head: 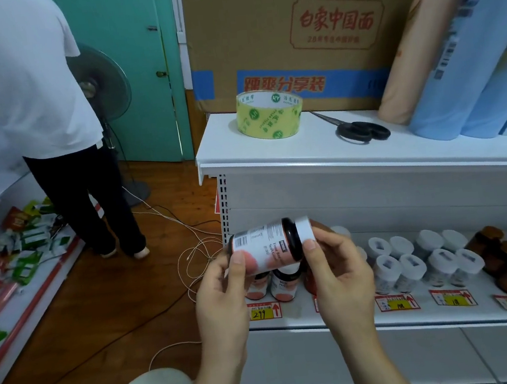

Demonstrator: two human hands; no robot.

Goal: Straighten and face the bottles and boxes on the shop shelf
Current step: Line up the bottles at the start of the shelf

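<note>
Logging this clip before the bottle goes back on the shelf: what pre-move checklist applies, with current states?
1. Bottle held by both left hand and right hand: ok.
2. Bottle upright: not ok, lying sideways.
3. White cap on: ok.
4. Label readable to the holder: ok.
5. Free slot in the front row by the 299 price tag: cannot tell, hands block it.

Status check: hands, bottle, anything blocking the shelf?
Both hands, left and right, grip the bottle, sideways above the shelf. Not yet placed. Nothing blocking.
</note>
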